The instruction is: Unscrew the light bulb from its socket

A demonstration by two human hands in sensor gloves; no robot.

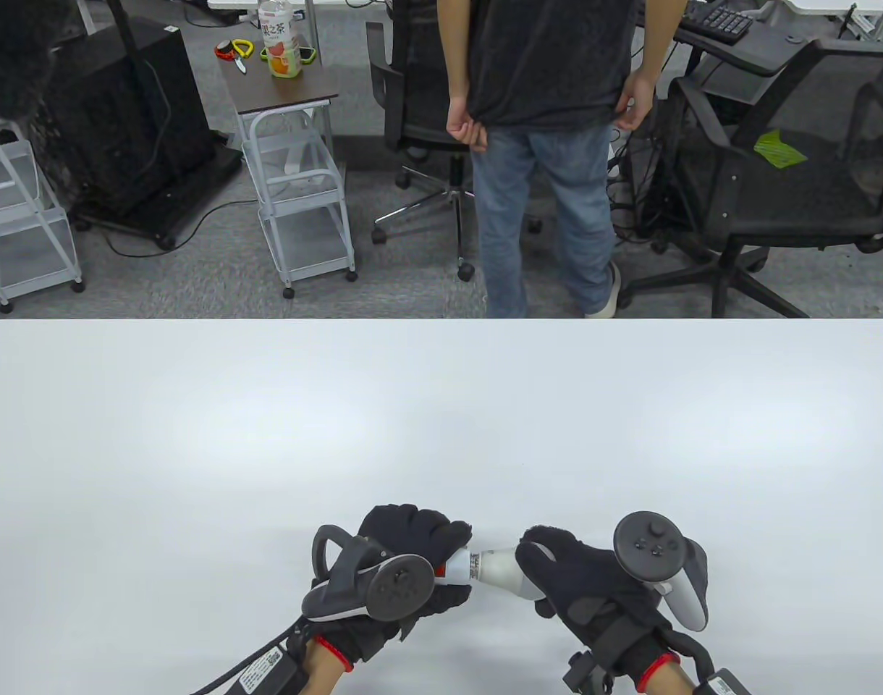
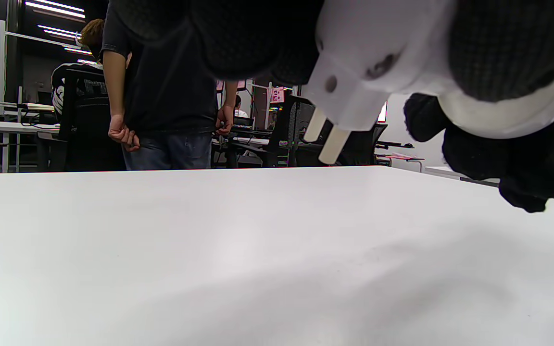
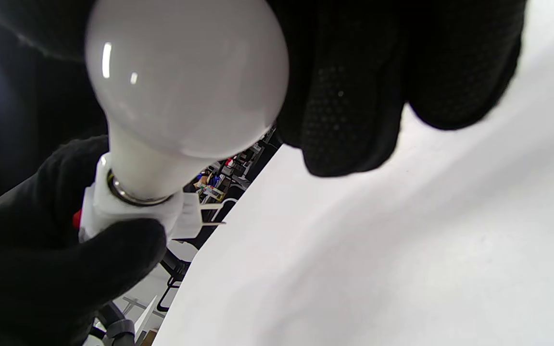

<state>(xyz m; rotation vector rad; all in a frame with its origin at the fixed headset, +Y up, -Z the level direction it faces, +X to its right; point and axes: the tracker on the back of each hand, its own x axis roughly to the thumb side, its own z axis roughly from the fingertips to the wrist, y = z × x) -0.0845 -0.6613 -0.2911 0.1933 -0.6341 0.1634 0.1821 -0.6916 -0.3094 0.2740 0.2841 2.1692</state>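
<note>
A white light bulb point(image 1: 505, 572) sits screwed into a white plug-in socket point(image 1: 456, 565), held above the white table point(image 1: 441, 434) near its front edge. My left hand point(image 1: 412, 561) grips the socket; its two plug pins point(image 2: 327, 137) stick out in the left wrist view, where the socket body point(image 2: 378, 53) fills the top right. My right hand point(image 1: 579, 579) grips the bulb's round glass point(image 3: 185, 77). The right wrist view shows the bulb's metal thread point(image 3: 135, 196) at the socket's mouth point(image 3: 128, 214), with left-hand fingers point(image 3: 65, 269) around the socket.
A person in a dark shirt and jeans point(image 1: 543, 145) stands just beyond the table's far edge. Office chairs point(image 1: 774, 181) and a small cart point(image 1: 297, 159) stand on the floor behind.
</note>
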